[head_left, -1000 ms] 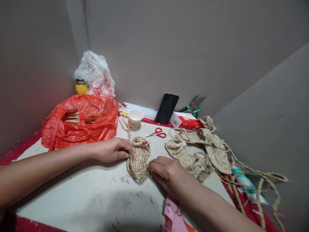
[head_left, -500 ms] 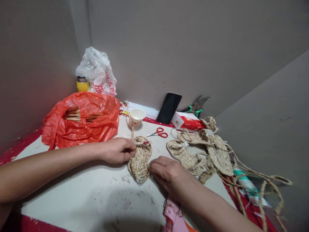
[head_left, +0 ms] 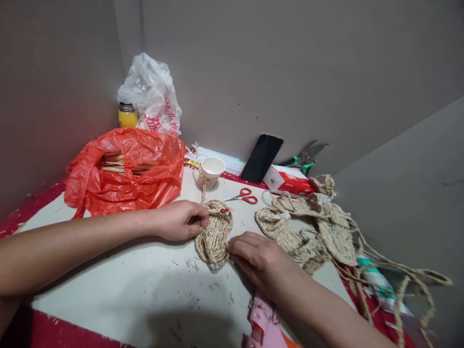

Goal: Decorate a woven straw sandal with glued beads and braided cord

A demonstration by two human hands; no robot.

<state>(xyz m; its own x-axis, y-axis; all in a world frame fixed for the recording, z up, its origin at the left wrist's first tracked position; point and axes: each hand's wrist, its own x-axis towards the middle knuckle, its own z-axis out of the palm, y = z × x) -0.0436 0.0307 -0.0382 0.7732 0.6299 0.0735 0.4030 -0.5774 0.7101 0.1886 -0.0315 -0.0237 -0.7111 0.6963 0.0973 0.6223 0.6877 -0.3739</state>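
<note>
A small slipper-shaped piece of braided straw point(head_left: 214, 237) lies on the white board point(head_left: 155, 280), with red beads point(head_left: 224, 210) near its far end. A thin straw braid point(head_left: 203, 191) runs from that end toward the paper cup. My left hand point(head_left: 184, 220) pinches the left edge of the piece, its fingers closed. On the opposite side, my right hand point(head_left: 253, 251) has its fingertips closed at the lower right edge. Red-handled scissors point(head_left: 246, 195) rest just beyond. Below my right hand lies a pink tool point(head_left: 263, 319), partly hidden.
A red plastic bag point(head_left: 145, 193) of straw strips stands at left, a white bag point(head_left: 152, 92) and yellow jar point(head_left: 127, 116) behind. A paper cup point(head_left: 212, 169), phone point(head_left: 261, 157), red-white box point(head_left: 290, 181) and pliers point(head_left: 304, 159) line the wall. More braided pieces point(head_left: 333, 232) and cords lie right.
The whole view has shifted slightly, so things appear a little further right and mostly higher. Both hands stay at the edges of the straw piece.
</note>
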